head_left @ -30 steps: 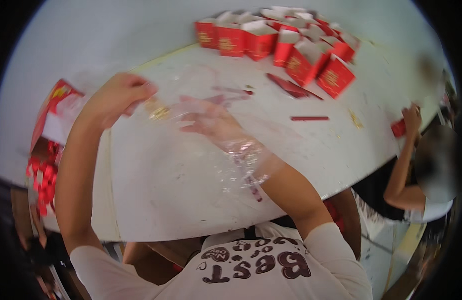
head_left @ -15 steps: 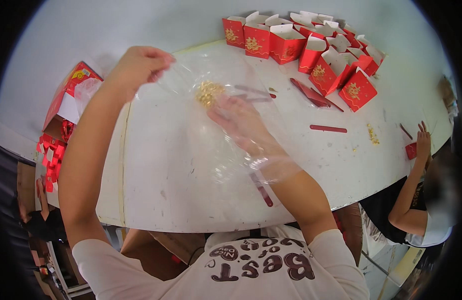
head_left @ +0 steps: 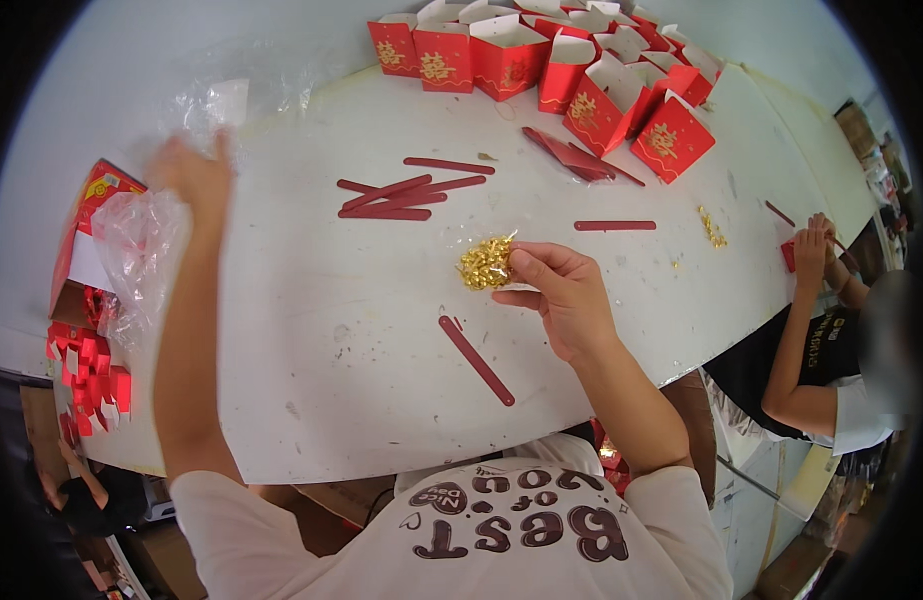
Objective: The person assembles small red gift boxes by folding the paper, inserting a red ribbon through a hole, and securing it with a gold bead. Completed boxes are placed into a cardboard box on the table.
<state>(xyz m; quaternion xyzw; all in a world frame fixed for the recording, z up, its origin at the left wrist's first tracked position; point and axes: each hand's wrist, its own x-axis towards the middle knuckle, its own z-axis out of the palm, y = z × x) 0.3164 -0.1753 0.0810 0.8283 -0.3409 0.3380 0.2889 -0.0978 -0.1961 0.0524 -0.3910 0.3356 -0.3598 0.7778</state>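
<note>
Ideally, the right grip [head_left: 574, 300], pinched on the packet of gold pieces [head_left: 485, 263] over the counter [head_left: 302, 400], needed a light, level hold against spilling, though the blurred left grip's [head_left: 190, 175] closure was unclear.

Open-topped red cardboard boxes [head_left: 564, 80] at back of white flat table [head_left: 302, 330], dark-red flat strips [head_left: 387, 194] before them, clear plastic packet of gold pieces [head_left: 485, 262] in right hand [head_left: 572, 295]
</note>
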